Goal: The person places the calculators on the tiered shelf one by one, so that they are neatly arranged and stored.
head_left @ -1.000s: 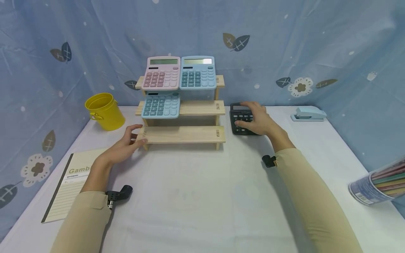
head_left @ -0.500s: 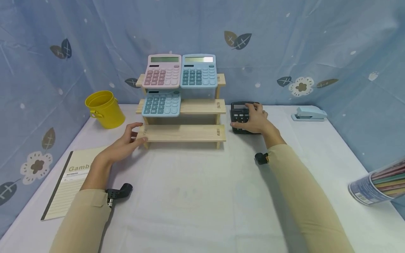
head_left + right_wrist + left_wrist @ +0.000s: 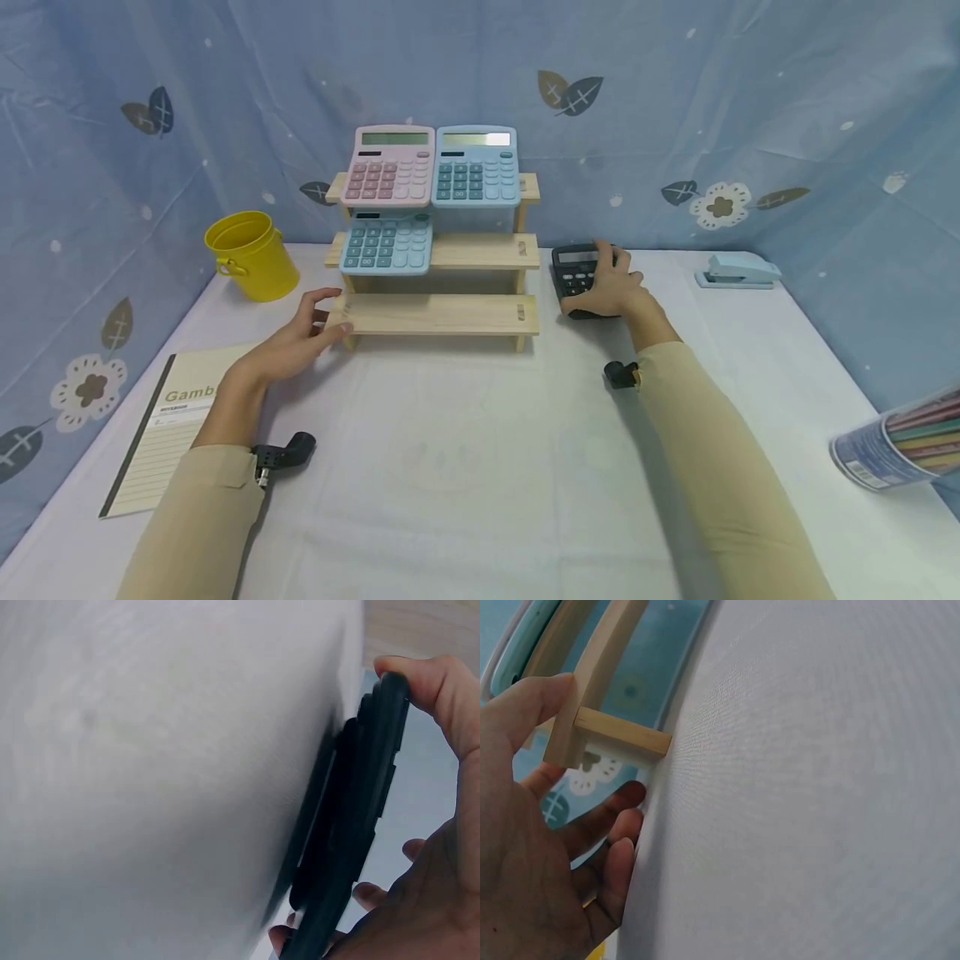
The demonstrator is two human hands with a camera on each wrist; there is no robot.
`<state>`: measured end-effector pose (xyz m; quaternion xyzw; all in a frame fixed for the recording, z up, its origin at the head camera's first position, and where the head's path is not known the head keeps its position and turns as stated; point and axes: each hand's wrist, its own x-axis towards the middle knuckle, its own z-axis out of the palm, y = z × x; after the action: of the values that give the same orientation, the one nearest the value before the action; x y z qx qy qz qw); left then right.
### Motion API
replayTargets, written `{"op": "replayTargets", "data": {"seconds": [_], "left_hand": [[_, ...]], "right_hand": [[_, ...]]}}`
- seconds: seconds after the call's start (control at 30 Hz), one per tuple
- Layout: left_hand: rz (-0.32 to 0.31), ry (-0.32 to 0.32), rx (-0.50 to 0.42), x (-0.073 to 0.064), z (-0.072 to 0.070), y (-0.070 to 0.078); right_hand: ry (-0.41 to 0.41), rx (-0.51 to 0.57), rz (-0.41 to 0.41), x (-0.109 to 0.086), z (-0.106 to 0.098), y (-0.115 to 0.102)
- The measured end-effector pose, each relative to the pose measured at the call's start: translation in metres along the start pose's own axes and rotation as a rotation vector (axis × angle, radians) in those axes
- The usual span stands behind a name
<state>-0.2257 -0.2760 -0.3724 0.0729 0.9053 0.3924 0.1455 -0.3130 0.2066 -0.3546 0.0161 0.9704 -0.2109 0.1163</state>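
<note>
My left hand point(image 3: 288, 350) holds the left end of the lowest board of a three-tier wooden rack point(image 3: 438, 315). In the left wrist view its thumb lies on the board point(image 3: 592, 675), with one finger behind it and the others loosely bent. At the rack's right, my right hand point(image 3: 615, 293) grips a black calculator point(image 3: 572, 279) across its width. The right wrist view shows the calculator point(image 3: 360, 802) edge-on, tilted at the white cloth, the thumb on one edge and fingertips at the opposite edge. The hand hides much of its keypad in the head view.
A pink calculator point(image 3: 388, 167) and a blue calculator point(image 3: 476, 167) fill the top tier; another blue one point(image 3: 387, 243) sits mid-tier left. Around them are a yellow bucket point(image 3: 258, 258), a notebook point(image 3: 168, 433), a light-blue stapler point(image 3: 738, 271) and a pencil cup point(image 3: 881, 454).
My right hand has shifted slightly and its thumb has come to the calculator's lower left edge. The calculator has turned a little. The left hand stays on the rack.
</note>
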Motion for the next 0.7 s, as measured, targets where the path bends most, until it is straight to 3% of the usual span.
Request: {"op": "replayTargets", "data": {"seconds": [0.23,0.7], "left_hand": [[-0.014,-0.009,0.001,0.001,0.000,0.003],[-0.010,-0.011,0.006,0.001,0.000,0.001]], "right_hand": [[0.073,0.098,-0.083,-0.014,-0.014,0.008],[0.156,0.127,-0.198,-0.045,-0.026,0.016]]}}
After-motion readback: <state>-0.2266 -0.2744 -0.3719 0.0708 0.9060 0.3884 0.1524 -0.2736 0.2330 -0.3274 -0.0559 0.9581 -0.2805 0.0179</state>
